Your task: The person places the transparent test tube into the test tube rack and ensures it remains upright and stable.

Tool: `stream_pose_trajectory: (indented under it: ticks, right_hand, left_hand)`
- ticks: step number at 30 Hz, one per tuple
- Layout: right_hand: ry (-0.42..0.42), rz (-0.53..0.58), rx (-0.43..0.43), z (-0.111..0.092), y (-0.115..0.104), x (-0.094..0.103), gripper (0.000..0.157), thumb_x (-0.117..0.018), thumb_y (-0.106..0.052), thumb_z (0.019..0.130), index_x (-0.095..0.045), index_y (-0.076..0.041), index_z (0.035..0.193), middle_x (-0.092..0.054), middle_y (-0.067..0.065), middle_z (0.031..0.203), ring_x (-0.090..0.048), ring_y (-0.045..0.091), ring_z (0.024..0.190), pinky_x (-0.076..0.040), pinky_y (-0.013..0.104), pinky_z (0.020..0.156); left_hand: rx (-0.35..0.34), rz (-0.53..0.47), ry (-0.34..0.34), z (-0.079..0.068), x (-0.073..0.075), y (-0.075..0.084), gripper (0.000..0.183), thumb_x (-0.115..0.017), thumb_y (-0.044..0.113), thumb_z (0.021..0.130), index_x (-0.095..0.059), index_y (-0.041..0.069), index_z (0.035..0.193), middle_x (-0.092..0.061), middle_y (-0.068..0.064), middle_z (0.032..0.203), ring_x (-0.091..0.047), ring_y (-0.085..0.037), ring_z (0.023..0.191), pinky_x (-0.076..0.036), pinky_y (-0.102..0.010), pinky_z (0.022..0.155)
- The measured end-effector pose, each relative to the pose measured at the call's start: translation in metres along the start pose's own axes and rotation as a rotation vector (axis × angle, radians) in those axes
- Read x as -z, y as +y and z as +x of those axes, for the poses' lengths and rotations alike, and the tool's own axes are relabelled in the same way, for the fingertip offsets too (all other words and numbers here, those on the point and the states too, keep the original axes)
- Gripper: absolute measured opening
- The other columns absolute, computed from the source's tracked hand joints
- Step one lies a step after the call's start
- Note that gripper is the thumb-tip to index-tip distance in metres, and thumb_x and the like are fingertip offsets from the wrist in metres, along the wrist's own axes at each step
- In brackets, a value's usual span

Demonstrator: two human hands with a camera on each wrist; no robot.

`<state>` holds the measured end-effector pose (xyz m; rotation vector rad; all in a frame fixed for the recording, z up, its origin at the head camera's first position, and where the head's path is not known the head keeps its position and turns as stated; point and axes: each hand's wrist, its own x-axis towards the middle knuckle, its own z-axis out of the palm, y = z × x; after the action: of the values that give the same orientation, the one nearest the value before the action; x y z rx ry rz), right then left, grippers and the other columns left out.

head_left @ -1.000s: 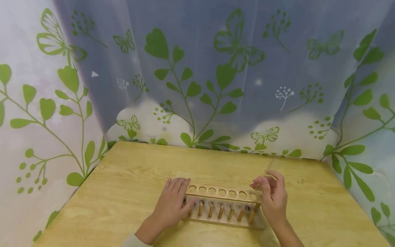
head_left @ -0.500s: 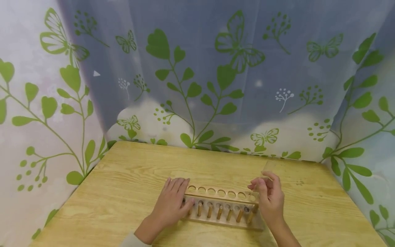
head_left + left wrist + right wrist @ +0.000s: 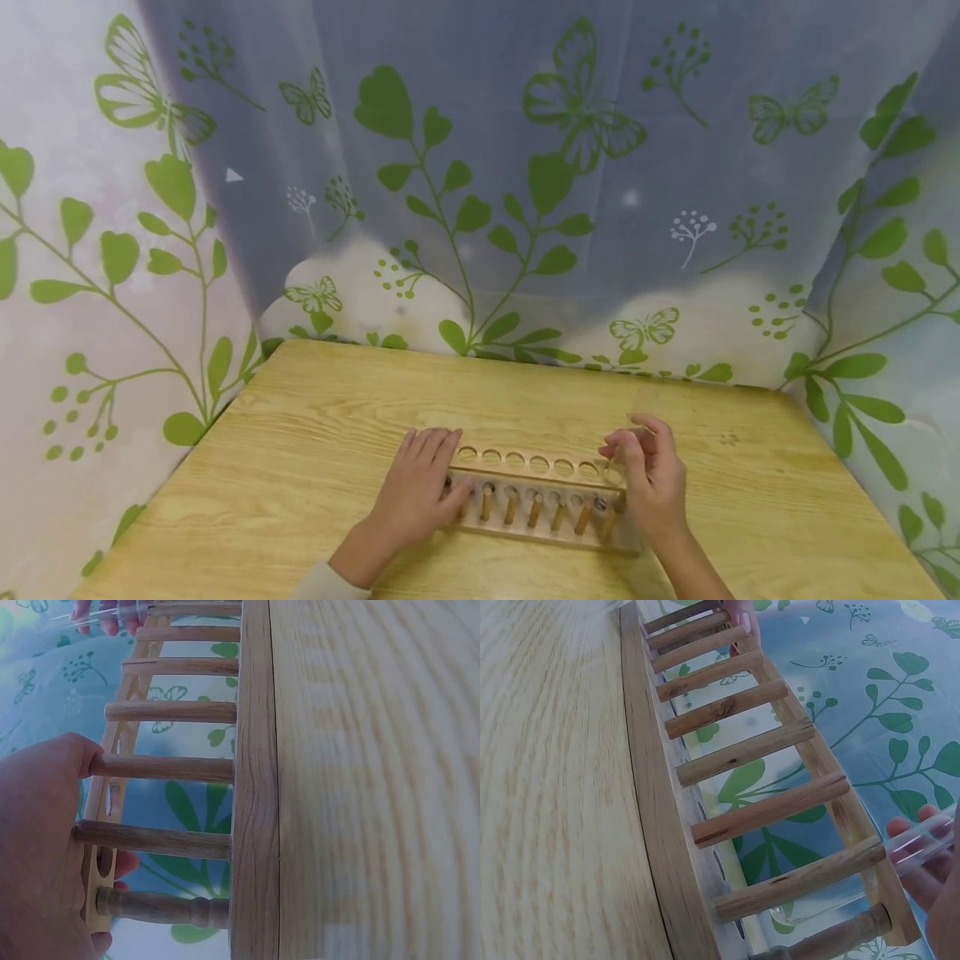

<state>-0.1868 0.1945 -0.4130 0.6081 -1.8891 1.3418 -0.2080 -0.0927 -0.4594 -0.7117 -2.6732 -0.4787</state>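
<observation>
A wooden test tube rack (image 3: 555, 540) stands upright on the table, with a row of round holes in its top rail and a row of short pegs along its front. My left hand (image 3: 416, 492) grips the left end of that rail, fingers over the back and thumb at the front. At the opposite end, my right hand (image 3: 656, 483) holds a clear test tube (image 3: 922, 841) between thumb and fingers. In the right wrist view the tube passes through the end hole, its lower part (image 3: 829, 906) showing behind the pegs. The tube is faint in the head view.
The wood-grain table (image 3: 337, 400) reaches back to a hanging cloth (image 3: 480, 250) printed with green leaves and butterflies. More printed cloth closes off the left and right sides.
My right hand has shifted slightly to the left with the test tube, which leans less than before. The left hand keeps its grip on the rack.
</observation>
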Motion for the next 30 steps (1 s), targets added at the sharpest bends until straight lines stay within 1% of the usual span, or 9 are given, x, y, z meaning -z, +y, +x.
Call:
stream_pose_trajectory:
  ticks: [4, 10, 13, 19, 20, 22, 27, 30]
  right_hand:
    - [-0.002, -0.033, -0.046, 0.0, -0.002, -0.0003, 0.021, -0.043, 0.015, 0.088, -0.046, 0.014, 0.109, -0.06, 0.014, 0.08, -0.061, 0.015, 0.068, -0.051, 0.022, 0.056]
    - [-0.007, -0.055, -0.169, 0.0004, -0.0048, -0.0001, 0.019, -0.048, 0.011, 0.088, -0.049, 0.01, 0.107, -0.06, -0.001, 0.084, -0.061, 0.019, 0.071, -0.052, 0.025, 0.054]
    - [-0.011, -0.05, -0.188, -0.0001, -0.0036, -0.0001, 0.018, -0.048, 0.01, 0.089, -0.049, 0.01, 0.106, -0.059, -0.006, 0.085, -0.061, 0.02, 0.071, -0.053, 0.026, 0.055]
    - [-0.013, -0.035, -0.182, -0.0017, -0.0013, -0.0009, 0.018, -0.049, 0.011, 0.088, -0.048, 0.011, 0.106, -0.059, -0.007, 0.083, -0.061, 0.02, 0.066, -0.052, 0.026, 0.055]
    - [-0.016, -0.036, -0.186, -0.002, -0.0012, -0.0009, 0.018, -0.049, 0.011, 0.088, -0.047, 0.011, 0.106, -0.06, -0.006, 0.083, -0.061, 0.021, 0.066, -0.052, 0.026, 0.056]
    - [-0.024, -0.032, -0.199, -0.0027, -0.0007, -0.0007, 0.019, -0.048, 0.01, 0.089, -0.047, 0.01, 0.107, -0.061, 0.001, 0.083, -0.062, 0.021, 0.066, -0.052, 0.026, 0.057]
    - [-0.043, -0.025, -0.23, -0.0026, -0.0002, 0.0002, 0.02, -0.047, 0.006, 0.09, -0.044, 0.009, 0.11, -0.061, 0.024, 0.086, -0.064, 0.023, 0.068, -0.053, 0.027, 0.059]
    - [-0.052, -0.029, -0.239, -0.0026, -0.0003, 0.0009, 0.02, -0.048, 0.005, 0.091, -0.042, 0.008, 0.109, -0.061, 0.026, 0.086, -0.064, 0.024, 0.068, -0.053, 0.027, 0.059]
  left_hand:
    - [-0.007, -0.006, 0.01, -0.0004, 0.0017, 0.0005, 0.059, -0.048, 0.046, 0.091, -0.041, 0.009, 0.136, -0.046, -0.005, 0.131, -0.038, -0.022, 0.124, -0.02, -0.049, 0.107]
    - [-0.013, -0.02, 0.03, 0.0, 0.0015, 0.0004, 0.057, -0.049, 0.044, 0.091, -0.041, 0.01, 0.135, -0.047, -0.005, 0.13, -0.039, -0.022, 0.122, -0.022, -0.05, 0.106]
    - [-0.011, -0.024, 0.035, 0.0002, 0.0007, -0.0001, 0.058, -0.05, 0.045, 0.09, -0.04, 0.01, 0.136, -0.046, -0.005, 0.13, -0.038, -0.022, 0.123, -0.022, -0.05, 0.106]
    - [-0.004, 0.004, 0.028, 0.0004, -0.0002, -0.001, 0.06, -0.047, 0.048, 0.091, -0.039, 0.011, 0.137, -0.047, -0.004, 0.128, -0.039, -0.022, 0.123, -0.022, -0.05, 0.106]
    - [0.0, 0.003, 0.024, 0.0003, -0.0004, -0.0008, 0.06, -0.047, 0.048, 0.091, -0.039, 0.011, 0.137, -0.047, -0.004, 0.129, -0.039, -0.022, 0.123, -0.021, -0.05, 0.107]
    - [0.005, 0.003, 0.019, -0.0001, -0.0007, -0.0002, 0.06, -0.047, 0.048, 0.091, -0.038, 0.012, 0.138, -0.046, -0.003, 0.129, -0.038, -0.022, 0.123, -0.021, -0.049, 0.107]
    - [0.008, -0.02, 0.021, -0.0001, -0.001, 0.0001, 0.058, -0.048, 0.046, 0.091, -0.039, 0.013, 0.137, -0.046, -0.003, 0.13, -0.038, -0.021, 0.123, -0.021, -0.048, 0.107]
    - [0.002, -0.023, 0.033, 0.0, -0.0007, 0.0, 0.058, -0.049, 0.045, 0.09, -0.039, 0.012, 0.137, -0.047, -0.003, 0.129, -0.039, -0.021, 0.122, -0.022, -0.049, 0.107]
